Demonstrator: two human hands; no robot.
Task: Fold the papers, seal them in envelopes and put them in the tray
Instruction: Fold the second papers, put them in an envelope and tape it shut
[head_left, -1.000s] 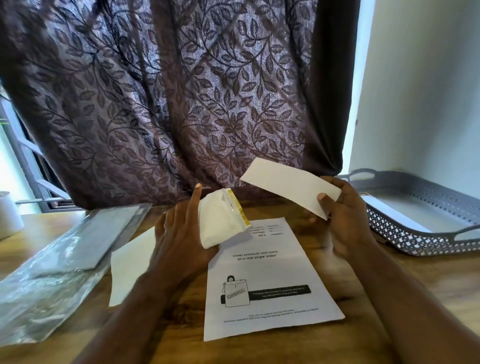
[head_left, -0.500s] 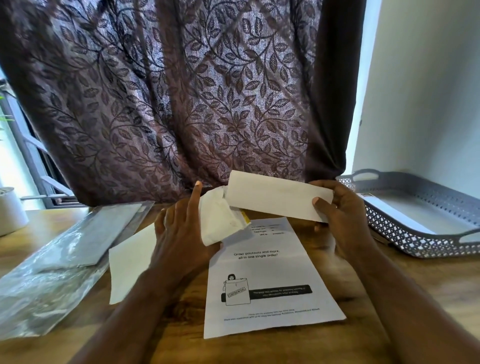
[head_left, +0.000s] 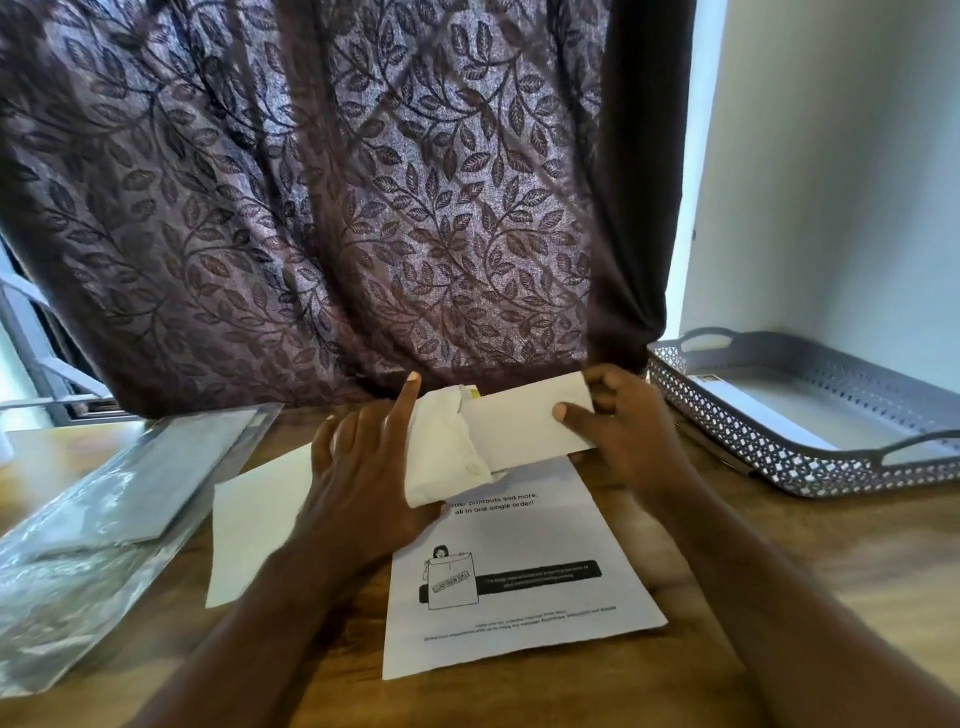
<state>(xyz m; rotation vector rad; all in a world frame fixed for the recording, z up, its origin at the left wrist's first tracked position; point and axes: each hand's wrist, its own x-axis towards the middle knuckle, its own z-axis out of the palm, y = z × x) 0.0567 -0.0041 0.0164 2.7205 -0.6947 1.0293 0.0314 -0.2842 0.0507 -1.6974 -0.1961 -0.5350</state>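
Above the tabletop (head_left: 779, 597), left hand (head_left: 363, 478) grips a white envelope (head_left: 447, 457), index finger raised straight. Right hand (head_left: 623, 431) pinches a folded paper (head_left: 524, 426), thumb on top, its left end at the envelope mouth. Grey tray (head_left: 769, 441) at right holds a white envelope-like item. Printed sheet (head_left: 519, 571) lies flat below both grips.

A home room: a leaf-patterned curtain (head_left: 332, 208) hangs over a window behind a wooden desk (head_left: 810, 551) beside a plain wall (head_left: 841, 171).
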